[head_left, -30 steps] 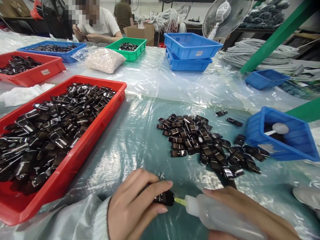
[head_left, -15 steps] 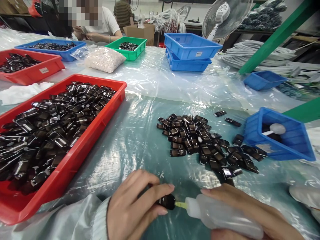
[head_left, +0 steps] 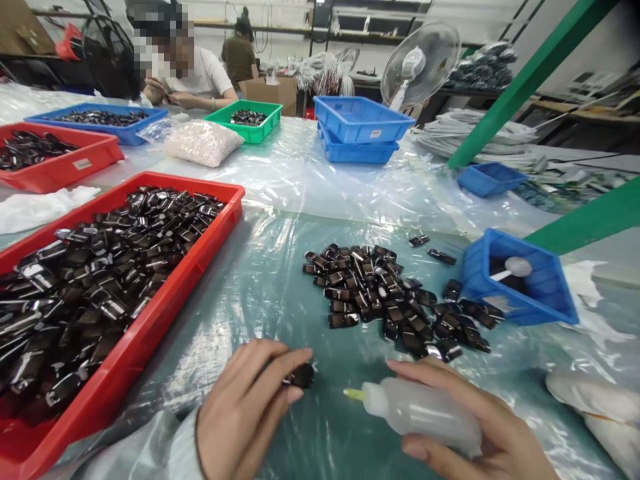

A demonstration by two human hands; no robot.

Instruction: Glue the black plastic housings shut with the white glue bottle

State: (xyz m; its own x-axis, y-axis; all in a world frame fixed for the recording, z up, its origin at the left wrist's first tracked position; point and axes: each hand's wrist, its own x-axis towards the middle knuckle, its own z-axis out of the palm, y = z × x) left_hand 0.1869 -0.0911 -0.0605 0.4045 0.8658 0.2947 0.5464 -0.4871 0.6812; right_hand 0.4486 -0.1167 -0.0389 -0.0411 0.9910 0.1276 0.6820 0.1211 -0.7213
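Between the thumb and fingers of my left hand [head_left: 250,407] is a small glossy black plastic part [head_left: 301,377], its far end mostly covered by the fingers. My right hand [head_left: 480,420] is wrapped around a translucent squeeze bottle [head_left: 430,411] lying nearly level. The bottle's yellow nozzle tip [head_left: 354,395] points left at the part, with a gap between them. Beyond both hands, a loose pile of similar black parts [head_left: 370,283] lies on the green plastic-covered table [head_left: 270,280].
A large red tray [head_left: 200,260] full of black parts stands at left. On the right, a blue bin [head_left: 525,293] holds a white scoop [head_left: 517,267]. Farther back are stacked blue trays [head_left: 363,123], a bag of pale pellets [head_left: 203,143] and a seated person [head_left: 205,77].
The nozzle, earlier touching the black part's end, has come away to the right. My left hand has shifted slightly left with the part. The camera view has tilted up a little.
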